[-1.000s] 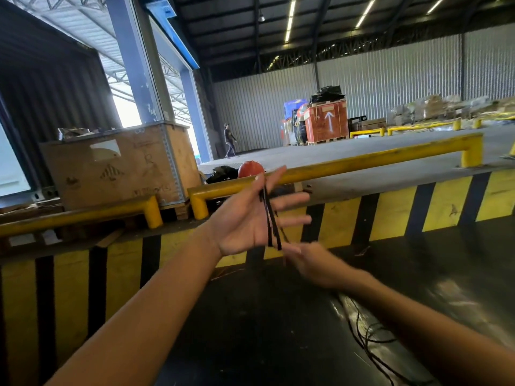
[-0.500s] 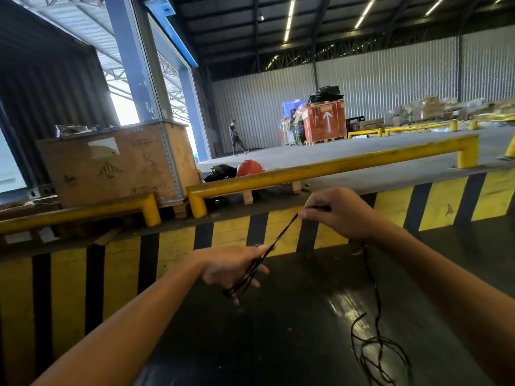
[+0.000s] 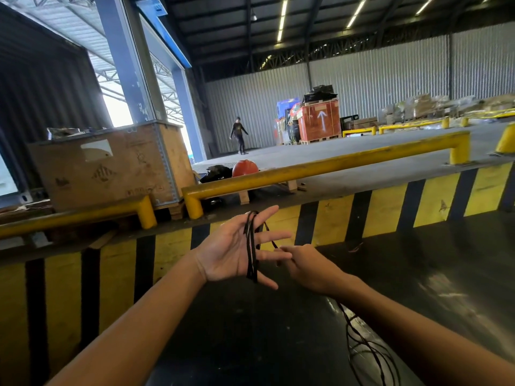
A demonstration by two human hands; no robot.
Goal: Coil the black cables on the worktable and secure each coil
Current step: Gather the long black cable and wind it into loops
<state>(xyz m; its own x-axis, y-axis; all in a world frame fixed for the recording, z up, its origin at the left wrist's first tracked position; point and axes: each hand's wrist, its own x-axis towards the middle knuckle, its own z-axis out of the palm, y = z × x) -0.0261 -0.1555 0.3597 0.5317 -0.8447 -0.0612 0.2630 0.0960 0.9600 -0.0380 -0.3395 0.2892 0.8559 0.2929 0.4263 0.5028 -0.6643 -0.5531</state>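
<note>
1. Left hand is being held palm-up w/ fingers spread wide; several loops of black cable are hanging around them, mid-scene above the dark table.
2. Right hand is just right of it, fingers pinched narrow on the cable's running strand.
3. Loose cable tail is lying tangled near-right on the table.
4. Judging progress: coil partly wound, not secured; rest needs winding & tying.

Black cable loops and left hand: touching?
Touching. The head view shows the black cable loops draped over the left hand, hooked over the raised fingers and lying across the open palm, no gap visible.
</note>
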